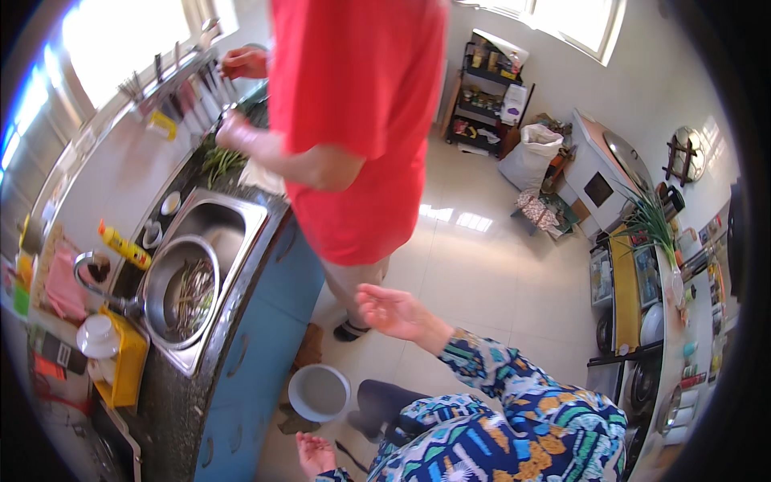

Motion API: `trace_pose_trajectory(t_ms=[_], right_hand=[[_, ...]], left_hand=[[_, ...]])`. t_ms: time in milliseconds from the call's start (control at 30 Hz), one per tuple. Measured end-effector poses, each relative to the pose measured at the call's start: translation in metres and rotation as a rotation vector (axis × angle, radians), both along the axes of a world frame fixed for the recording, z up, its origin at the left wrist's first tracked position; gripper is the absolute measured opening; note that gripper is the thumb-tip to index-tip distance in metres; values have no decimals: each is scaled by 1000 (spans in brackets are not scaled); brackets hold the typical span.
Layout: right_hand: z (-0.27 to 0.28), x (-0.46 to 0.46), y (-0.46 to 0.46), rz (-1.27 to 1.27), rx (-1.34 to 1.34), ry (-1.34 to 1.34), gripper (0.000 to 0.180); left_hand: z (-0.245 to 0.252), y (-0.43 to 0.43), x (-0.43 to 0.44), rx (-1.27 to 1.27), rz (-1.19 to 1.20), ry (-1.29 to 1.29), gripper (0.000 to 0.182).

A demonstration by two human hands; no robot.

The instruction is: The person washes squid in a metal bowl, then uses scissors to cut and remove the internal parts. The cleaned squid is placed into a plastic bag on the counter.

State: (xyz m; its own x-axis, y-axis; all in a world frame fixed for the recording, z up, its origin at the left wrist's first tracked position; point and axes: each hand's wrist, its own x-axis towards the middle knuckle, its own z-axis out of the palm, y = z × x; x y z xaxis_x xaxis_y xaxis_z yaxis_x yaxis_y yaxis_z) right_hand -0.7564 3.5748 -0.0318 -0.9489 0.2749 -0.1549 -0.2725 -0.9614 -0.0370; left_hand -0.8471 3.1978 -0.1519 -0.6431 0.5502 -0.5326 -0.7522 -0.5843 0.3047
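My right hand (391, 313), palm up with fingers loosely curled, is empty above the floor, beside the legs of a person in a red shirt (361, 120). Low in the picture, my left hand (315, 455) is also empty, near a white bucket (319, 393) on the floor. A metal basin (181, 292) with stems and leaves in it sits in the steel double sink (241, 241) under a faucet (84, 259). The other person's hands are over green vegetables (223, 159) on the dark counter; what they hold is unclear.
Blue cabinets (265, 337) run below the counter. A yellow dish rack (129, 361) and a yellow bottle (124, 244) stand by the sink. Across the room are a black shelf cart (488, 108), a white sack (530, 156), and shelving with green onions (656, 232).
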Motion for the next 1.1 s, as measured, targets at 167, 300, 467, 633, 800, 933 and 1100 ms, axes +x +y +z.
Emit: trace_pose_trajectory(t_ms=[167, 300, 467, 633, 800, 933, 1100], right_hand=[[20, 143, 108, -420, 64, 136, 21], [12, 235, 208, -625, 94, 250, 21], [-1, 337, 335, -809, 54, 268, 23], [14, 408, 431, -1003, 71, 331, 24], [17, 439, 505, -1152, 158, 301, 24], [7, 435, 549, -1235, 124, 225, 24], [-1, 385, 631, -1274, 167, 136, 23]], left_hand=[[36, 157, 38, -110, -397, 82, 21], [59, 311, 74, -117, -644, 235, 21], [73, 572, 150, -39, -933, 309, 23], [112, 802, 159, -6, -843, 450, 26], [134, 991, 52, -46, -403, 518, 19], [126, 1116, -88, -129, -200, 471, 16], [100, 1239, -238, -285, 4, 189, 46]])
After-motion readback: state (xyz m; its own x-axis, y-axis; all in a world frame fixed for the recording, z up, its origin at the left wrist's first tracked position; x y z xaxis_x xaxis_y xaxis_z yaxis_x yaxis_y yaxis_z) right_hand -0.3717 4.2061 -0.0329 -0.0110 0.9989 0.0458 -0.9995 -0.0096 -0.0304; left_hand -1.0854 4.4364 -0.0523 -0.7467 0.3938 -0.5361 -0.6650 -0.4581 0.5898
